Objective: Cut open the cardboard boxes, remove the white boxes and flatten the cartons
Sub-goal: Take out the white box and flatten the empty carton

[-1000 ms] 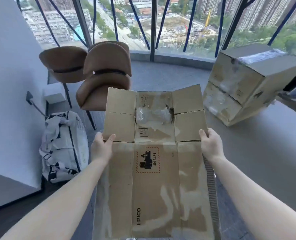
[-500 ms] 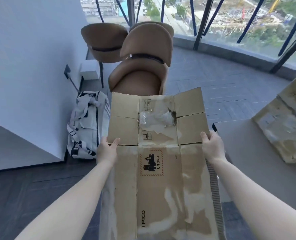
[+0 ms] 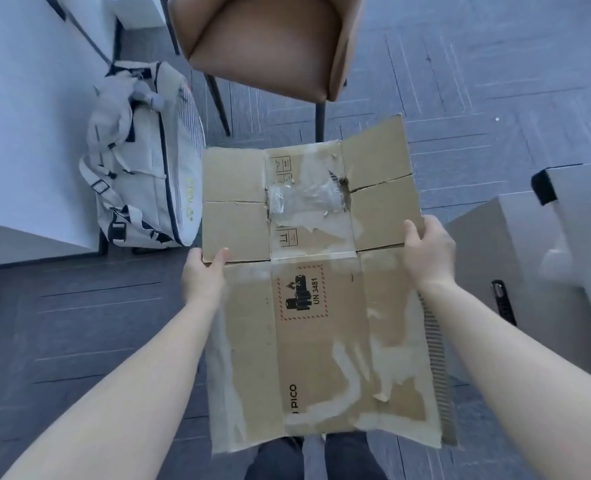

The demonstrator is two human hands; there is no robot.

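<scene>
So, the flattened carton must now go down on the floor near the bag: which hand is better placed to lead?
Probably the left hand: it grips the flattened carton on the edge nearer the bag. The right hand grips the opposite edge, beside the table.

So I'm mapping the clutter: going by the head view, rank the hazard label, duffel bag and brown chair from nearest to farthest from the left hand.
From the left hand:
1. Hazard label, just right, on the held carton.
2. Duffel bag, up-left on the floor.
3. Brown chair, farthest, ahead.
</scene>
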